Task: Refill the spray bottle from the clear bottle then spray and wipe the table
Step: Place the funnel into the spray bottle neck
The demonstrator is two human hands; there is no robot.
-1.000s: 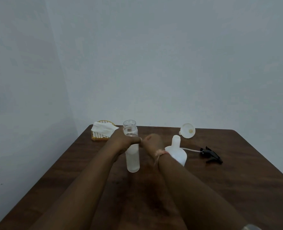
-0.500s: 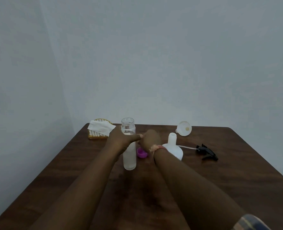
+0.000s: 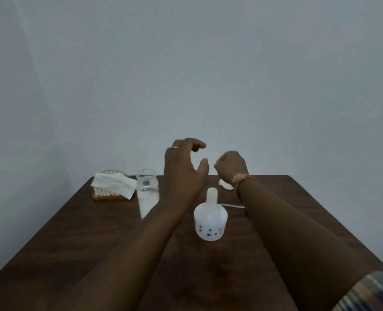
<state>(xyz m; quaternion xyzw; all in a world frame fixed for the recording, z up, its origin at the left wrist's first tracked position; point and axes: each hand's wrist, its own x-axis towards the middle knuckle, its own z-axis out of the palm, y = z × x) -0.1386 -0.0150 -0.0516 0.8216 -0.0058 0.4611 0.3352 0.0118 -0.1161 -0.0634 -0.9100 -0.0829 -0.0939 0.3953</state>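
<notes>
The clear bottle (image 3: 146, 189) stands uncapped at the back left of the table, with liquid in it. My left hand (image 3: 183, 169) hovers open just right of it, fingers spread, holding nothing. The white spray bottle (image 3: 210, 223) stands in the middle with its neck bare. Its thin tube (image 3: 233, 206) lies behind it, and the trigger head is hidden by my right forearm. My right hand (image 3: 231, 166) is over the white funnel (image 3: 225, 185) at the back. Its fingers curl away from me, so any grip is hidden. The purple cap is out of sight.
A white cloth (image 3: 114, 184) lies over a small yellow wire basket (image 3: 106, 196) at the back left corner. The brown table (image 3: 73, 254) ends at a pale wall behind and drops off on the left and right.
My left hand let go of the clear bottle and lifted, open. My right hand set down the purple cap, then reached back to the funnel. The view shifted, so the spray bottle now sits nearer the centre.
</notes>
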